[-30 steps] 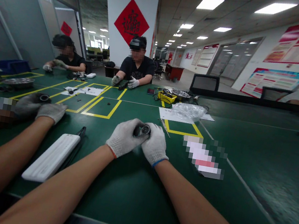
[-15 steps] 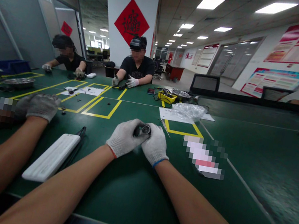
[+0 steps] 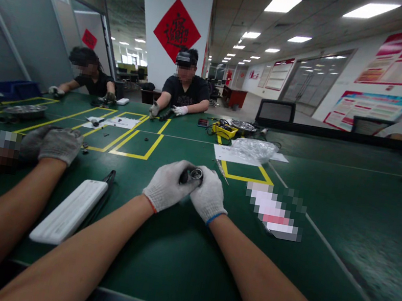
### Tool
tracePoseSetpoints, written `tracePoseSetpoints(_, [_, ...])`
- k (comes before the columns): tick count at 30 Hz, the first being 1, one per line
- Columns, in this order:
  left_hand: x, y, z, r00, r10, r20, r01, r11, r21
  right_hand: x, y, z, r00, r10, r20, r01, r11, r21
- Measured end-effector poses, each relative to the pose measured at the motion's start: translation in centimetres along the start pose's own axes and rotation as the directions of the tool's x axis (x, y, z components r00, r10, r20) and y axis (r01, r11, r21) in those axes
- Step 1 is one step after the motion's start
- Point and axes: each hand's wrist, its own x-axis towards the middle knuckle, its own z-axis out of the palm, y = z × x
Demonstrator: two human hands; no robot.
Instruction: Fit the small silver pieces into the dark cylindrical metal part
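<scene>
My left hand (image 3: 165, 186) and my right hand (image 3: 210, 197), both in white knit gloves, meet over the green table (image 3: 175, 250) and together grip a small black cylindrical part with a shiny metal ring (image 3: 192, 175). Fingers of both hands wrap around it, so most of the part is hidden. My forearms rest toward the table's near edge.
A co-worker's gloved hands (image 3: 55, 143) work at the left beside a white flat case (image 3: 69, 210) with black tweezers along it. Yellow taped squares (image 3: 136, 143), a plastic bag (image 3: 253, 149), a yellow tool (image 3: 224, 131) and metal trays lie farther off. Other people sit opposite.
My hands have stayed in place on the part, shifting it only slightly. The co-worker's hands at the left closed together over a small ring-shaped part.
</scene>
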Motion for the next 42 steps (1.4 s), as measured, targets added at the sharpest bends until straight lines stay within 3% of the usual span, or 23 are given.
tracePoseSetpoints(11, [0.01, 0.19, -0.04, 1.0, 0.002, -0.012, -0.002, 1.0, 0.009, 0.07, 0.35, 0.22, 0.995, 0.071, 0.067, -0.079, 0.989, 0.121])
tracePoseSetpoints(20, [0.16, 0.25, -0.04, 0.998, -0.052, 0.043, 0.051, 0.999, 0.015, 0.21, 0.54, 0.33, 0.989, 0.094, 0.119, -0.105, 0.99, 0.094])
tracePoseSetpoints(28, [0.58, 0.22, 0.25, 0.972, -0.219, 0.087, 0.228, 0.965, -0.127, 0.66, 0.05, 0.02, 0.957, 0.187, 0.221, -0.181, 0.982, -0.051])
tracePoseSetpoints(32, [0.71, 0.31, 0.45, 0.962, -0.257, 0.095, 0.267, 0.957, -0.113, 0.76, 0.15, -0.06, 0.952, 0.189, 0.241, -0.178, 0.982, -0.069])
tracePoseSetpoints(36, [0.45, 0.28, 0.67, 0.973, -0.221, 0.066, 0.225, 0.972, -0.067, 0.68, 0.43, 0.08, 0.957, 0.186, 0.224, -0.169, 0.981, -0.092])
tracePoseSetpoints(42, [0.32, -0.01, 0.56, 0.982, -0.186, 0.037, 0.187, 0.982, -0.015, 0.51, 0.66, 0.54, 0.975, 0.086, 0.206, -0.055, 0.987, -0.152])
